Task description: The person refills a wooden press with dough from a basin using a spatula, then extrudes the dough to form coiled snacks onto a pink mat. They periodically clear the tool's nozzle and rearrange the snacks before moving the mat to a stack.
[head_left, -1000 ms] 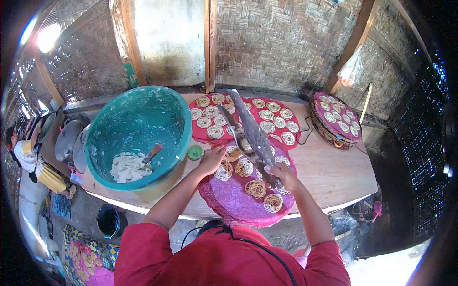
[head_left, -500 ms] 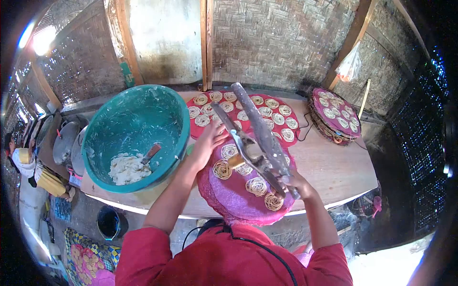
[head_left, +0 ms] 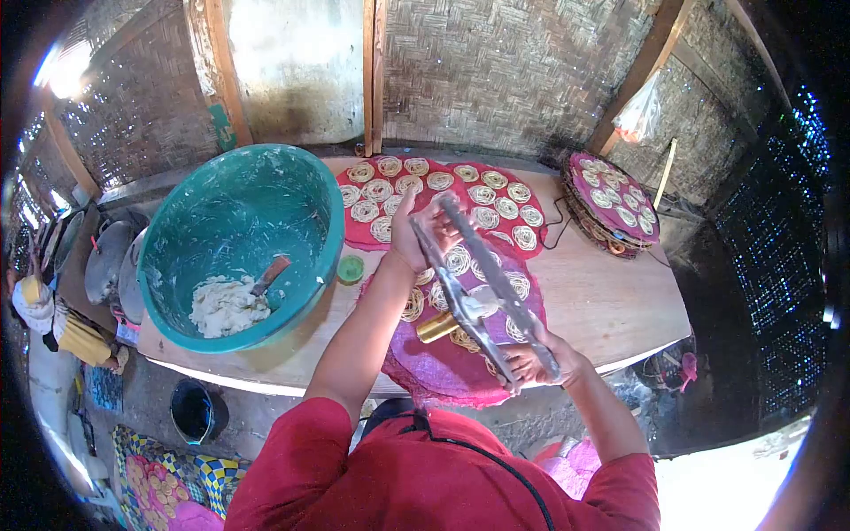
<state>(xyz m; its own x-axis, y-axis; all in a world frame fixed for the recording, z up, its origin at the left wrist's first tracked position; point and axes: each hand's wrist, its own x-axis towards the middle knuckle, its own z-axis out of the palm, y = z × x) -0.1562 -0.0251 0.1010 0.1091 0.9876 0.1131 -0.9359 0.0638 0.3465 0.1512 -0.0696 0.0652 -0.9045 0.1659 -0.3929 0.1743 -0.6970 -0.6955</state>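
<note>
Here, over the counter [head_left: 598, 305] of pale wood, both hands are up at a long press [head_left: 481, 302] with two grey bars and a pale block between them, and it slants from upper left to lower right. Look at the left hand [head_left: 428, 234]: it's at the upper ends of the bars, forearm reaching straight up from the counter's near edge, thumb pointing upward, fingers stretched across toward the far bar. Whether those fingers are clamped or just resting there, I can't tell from where I stand.

Now the right hand [head_left: 547, 361], down at the lower ends: it's clamped on the press, wrist bent inward, fingers wrapped across toward the nearer bar, elbow out to the side. The bars stand apart with a clear gap, and a gold-coloured metal cylinder [head_left: 436, 328] juts from the middle, tipped toward the lower left.

All of it hangs above a purple round sheet [head_left: 443, 372] dotted with pale coiled nests of strands [head_left: 458, 259]. Beyond lies a bright red sheet [head_left: 359, 235] carrying more nests. Left of the left forearm, there's a small green round dish [head_left: 350, 269], just beside a big green plastic basin [head_left: 339, 221] holding white dough [head_left: 223, 305].
</note>
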